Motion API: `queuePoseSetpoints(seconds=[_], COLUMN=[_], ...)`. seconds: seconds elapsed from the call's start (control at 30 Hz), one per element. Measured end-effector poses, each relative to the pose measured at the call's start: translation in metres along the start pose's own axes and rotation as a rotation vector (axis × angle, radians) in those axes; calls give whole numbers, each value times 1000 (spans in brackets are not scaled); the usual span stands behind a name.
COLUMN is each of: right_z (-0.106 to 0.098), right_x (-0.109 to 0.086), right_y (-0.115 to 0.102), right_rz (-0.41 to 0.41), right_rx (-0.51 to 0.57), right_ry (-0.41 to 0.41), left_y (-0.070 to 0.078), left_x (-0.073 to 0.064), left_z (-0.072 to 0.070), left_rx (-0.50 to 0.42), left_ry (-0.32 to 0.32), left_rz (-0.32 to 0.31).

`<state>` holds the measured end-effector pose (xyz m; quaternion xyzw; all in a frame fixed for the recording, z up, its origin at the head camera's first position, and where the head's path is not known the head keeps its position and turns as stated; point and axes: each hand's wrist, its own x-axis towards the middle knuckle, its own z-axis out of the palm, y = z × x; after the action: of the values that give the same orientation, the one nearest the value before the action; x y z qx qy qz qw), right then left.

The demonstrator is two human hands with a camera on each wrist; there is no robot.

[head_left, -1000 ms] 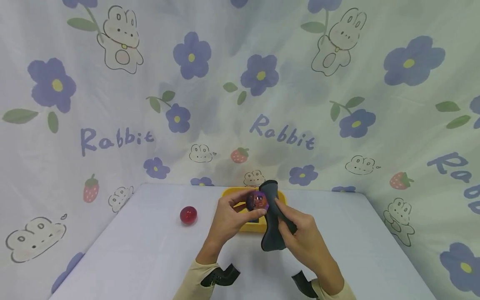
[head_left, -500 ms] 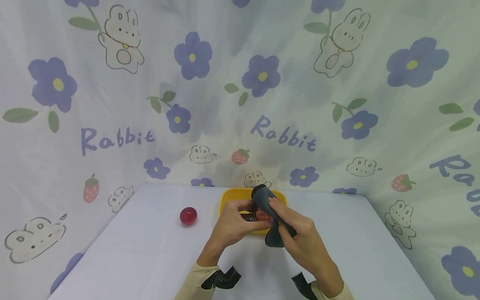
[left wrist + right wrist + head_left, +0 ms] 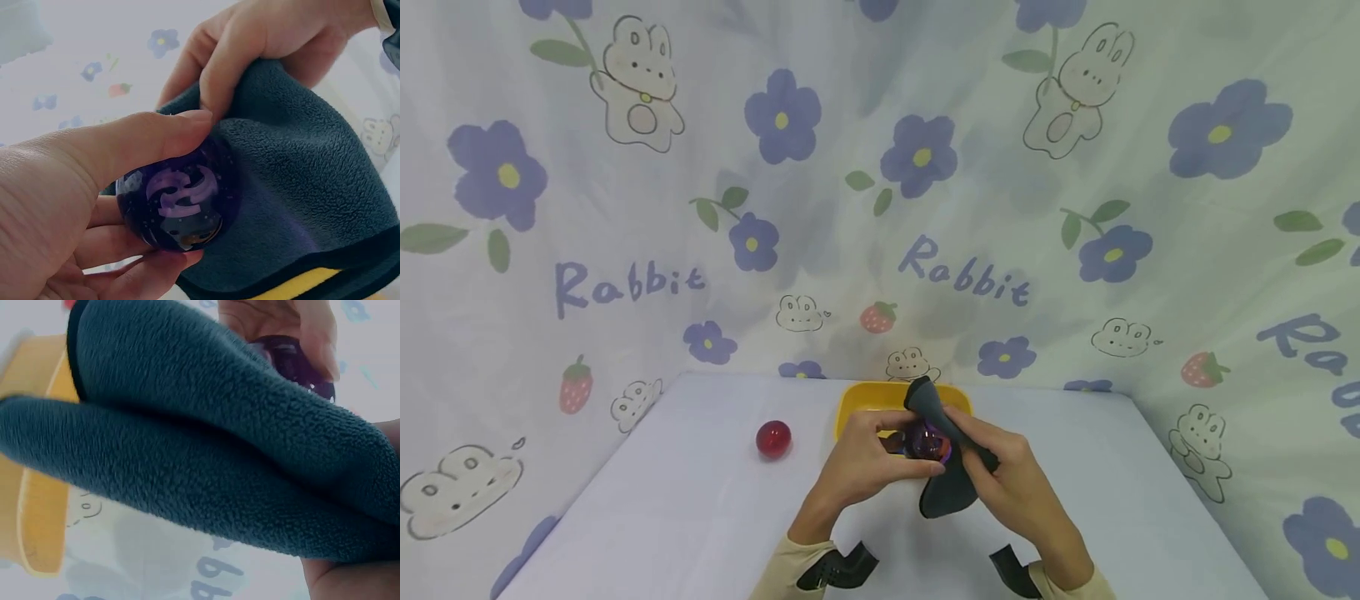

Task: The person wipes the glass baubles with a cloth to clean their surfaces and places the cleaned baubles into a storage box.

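Observation:
My left hand (image 3: 861,462) holds a see-through purple ball (image 3: 178,200) between the thumb on top and the fingers beneath. Pale shapes and tiny specks show inside the ball. A dark teal, fluffy cloth (image 3: 300,181) with black edging is pinched in my right hand (image 3: 1011,471). The cloth lies against the ball's right side and drapes down below it in the head view. From the right wrist, the folded cloth (image 3: 187,444) covers most of the view, and only part of the ball (image 3: 290,359) shows behind it.
Behind the hands stands a yellow tray (image 3: 853,404), partly hidden by them, with something dark in it. A shiny red ball (image 3: 773,439) rests on the white table (image 3: 700,508) to the left. A patterned curtain (image 3: 835,208) surrounds the table.
The ball has shifted slightly right and down and has turned, so it looks darker. The cloth has moved around its surface and changed its fold. The red ball stays put.

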<state>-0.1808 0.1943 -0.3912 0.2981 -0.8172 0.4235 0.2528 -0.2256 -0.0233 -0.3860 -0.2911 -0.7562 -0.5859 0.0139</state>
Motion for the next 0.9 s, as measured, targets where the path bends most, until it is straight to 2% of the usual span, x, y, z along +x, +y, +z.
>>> queuePoseSetpoints(seconds=[0.13,0.4,0.73,0.9], right_z=[1,4,8,9], right_x=[0,-1,1,0], right_y=[4,9,6,6], right_rz=[46,145,310,352], right_rx=[63,157,226,261], right_ry=[-18,-19,-39,-63], left_y=[0,0,-6,-7], left_x=[0,-1,0,0], left_z=[-1,-6,-10,-10], left_rx=[-24,5,-99,-119], left_ry=[0,26,12,57], left_rz=[-21,-24,-1,-28])
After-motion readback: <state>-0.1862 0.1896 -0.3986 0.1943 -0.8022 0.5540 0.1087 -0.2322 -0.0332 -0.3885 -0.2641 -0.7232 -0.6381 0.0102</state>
